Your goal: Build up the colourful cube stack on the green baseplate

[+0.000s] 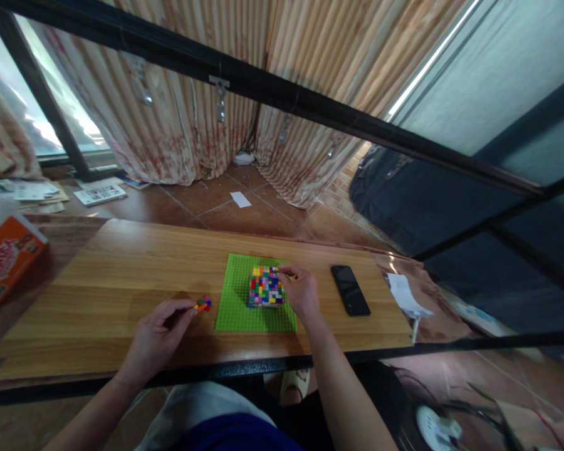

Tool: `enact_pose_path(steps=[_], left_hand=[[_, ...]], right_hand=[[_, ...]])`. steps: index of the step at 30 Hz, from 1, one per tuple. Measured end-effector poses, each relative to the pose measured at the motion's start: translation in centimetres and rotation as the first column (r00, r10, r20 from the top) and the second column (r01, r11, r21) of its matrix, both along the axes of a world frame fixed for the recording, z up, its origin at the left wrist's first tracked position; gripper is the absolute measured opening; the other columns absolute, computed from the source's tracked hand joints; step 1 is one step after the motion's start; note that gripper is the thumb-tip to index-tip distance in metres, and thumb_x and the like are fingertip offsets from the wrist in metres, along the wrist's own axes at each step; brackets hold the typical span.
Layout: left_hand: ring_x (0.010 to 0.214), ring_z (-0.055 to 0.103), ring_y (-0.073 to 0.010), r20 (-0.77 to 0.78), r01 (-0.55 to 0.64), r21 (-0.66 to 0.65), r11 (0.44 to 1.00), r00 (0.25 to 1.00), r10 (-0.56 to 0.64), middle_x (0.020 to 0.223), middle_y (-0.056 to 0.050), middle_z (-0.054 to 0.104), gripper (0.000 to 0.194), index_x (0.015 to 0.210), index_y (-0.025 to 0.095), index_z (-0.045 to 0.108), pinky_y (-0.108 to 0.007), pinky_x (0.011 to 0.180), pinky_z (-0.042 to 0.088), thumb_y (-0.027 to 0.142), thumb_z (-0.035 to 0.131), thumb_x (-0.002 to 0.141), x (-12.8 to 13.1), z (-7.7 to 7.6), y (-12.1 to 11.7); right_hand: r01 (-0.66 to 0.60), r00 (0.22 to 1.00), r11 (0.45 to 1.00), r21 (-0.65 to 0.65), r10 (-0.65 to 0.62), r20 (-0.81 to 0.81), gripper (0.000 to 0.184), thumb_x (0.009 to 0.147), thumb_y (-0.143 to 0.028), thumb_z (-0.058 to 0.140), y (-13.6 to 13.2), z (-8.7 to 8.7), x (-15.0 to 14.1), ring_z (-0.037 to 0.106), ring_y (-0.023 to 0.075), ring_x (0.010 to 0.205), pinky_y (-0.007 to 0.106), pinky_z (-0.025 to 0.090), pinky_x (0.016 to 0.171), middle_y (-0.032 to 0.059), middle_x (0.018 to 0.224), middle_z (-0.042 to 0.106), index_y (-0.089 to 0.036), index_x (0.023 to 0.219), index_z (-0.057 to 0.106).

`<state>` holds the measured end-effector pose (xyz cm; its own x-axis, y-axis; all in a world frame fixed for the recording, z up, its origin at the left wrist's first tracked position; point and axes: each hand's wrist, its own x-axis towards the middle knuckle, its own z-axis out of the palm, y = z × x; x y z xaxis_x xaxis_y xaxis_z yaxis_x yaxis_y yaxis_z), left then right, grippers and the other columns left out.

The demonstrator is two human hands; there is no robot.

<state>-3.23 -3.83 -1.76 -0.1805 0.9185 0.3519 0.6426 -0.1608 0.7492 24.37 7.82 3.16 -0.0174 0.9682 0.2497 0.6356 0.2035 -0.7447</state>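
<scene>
A block built of many small coloured toy bricks (pixel 267 287) stands on a green studded baseplate (pixel 235 313). My right hand (pixel 301 289) is at the block's upper right edge, with thumb and fingertips brought together there. Whatever sits between those fingertips is too small to make out. To the left of the baseplate, my left hand (pixel 162 329) pinches a small orange toy brick (pixel 200 307) just above the wood. Right beside those fingertips lies a little cluster of loose bricks (pixel 207 303) in red, purple and green.
A black phone (pixel 350 290) lies on the wooden table (pixel 136 263), right of the baseplate. White papers (pixel 407 294) lie past the table's right end. An orange box (pixel 9 263) stands at the far left. A dark metal bar (pixel 244 366) runs along the near edge.
</scene>
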Motion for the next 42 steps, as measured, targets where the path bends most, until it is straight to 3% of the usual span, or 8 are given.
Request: enact_pose_path(steps=[8,13,21,33,42], left_hand=[[0.078,0.069,-0.017,-0.004,0.007,0.015,1.0,1.0,-0.007,0.085,-0.003,0.073,0.034,0.087,0.022,0.069,-0.028,0.077,0.056,0.054,0.056,0.086,0.0,-0.1,-0.1],[0.077,0.068,-0.0172,-0.013,0.024,0.01,1.0,1.0,-0.024,0.084,-0.003,0.073,0.034,0.087,0.022,0.069,-0.027,0.074,0.055,0.053,0.056,0.087,0.0,-0.1,0.0],[0.077,0.068,-0.0167,-0.023,0.038,0.035,0.999,0.999,-0.038,0.084,-0.003,0.073,0.031,0.088,0.022,0.068,-0.027,0.075,0.054,0.05,0.056,0.088,0.1,0.0,0.1],[0.079,0.068,-0.0161,-0.025,0.042,0.047,0.998,0.999,-0.041,0.085,-0.002,0.073,0.027,0.088,0.022,0.069,-0.026,0.076,0.054,0.046,0.058,0.088,0.1,-0.1,0.0],[0.079,0.068,-0.0162,-0.043,0.058,0.058,0.997,0.998,-0.056,0.085,-0.002,0.073,0.025,0.089,0.022,0.068,-0.027,0.076,0.053,0.045,0.057,0.088,0.0,-0.4,0.2]], right_hand=[[0.029,0.996,1.0,-0.006,-0.03,-0.08,0.021,0.081,-0.029,0.059,-0.1,-0.7,0.5,0.067,0.0187,0.076,0.031,0.05,0.074,0.0048,0.084,0.076,-0.019,0.089,0.075],[0.09,0.989,0.996,0.008,-0.088,-0.12,0.027,0.085,-0.036,0.055,0.8,-1.5,0.4,0.067,0.0194,0.084,0.03,0.049,0.075,0.0063,0.09,0.075,-0.019,0.091,0.075],[0.032,0.98,0.997,-0.077,-0.046,-0.193,0.034,0.087,-0.042,0.053,1.2,-2.8,-0.7,0.065,0.0183,0.08,0.027,0.047,0.073,0.0055,0.084,0.073,-0.016,0.085,0.074],[0.018,0.999,1.0,-0.012,-0.018,0.038,0.029,0.091,-0.032,0.048,0.8,-1.8,-1.2,0.062,0.0181,0.077,0.028,0.043,0.074,0.0042,0.079,0.07,-0.018,0.08,0.071],[-0.011,0.999,1.0,0.028,0.009,0.046,0.027,0.09,-0.032,0.05,0.9,-1.9,-1.1,0.061,0.0172,0.077,0.028,0.043,0.074,0.0033,0.079,0.07,-0.019,0.077,0.07]])
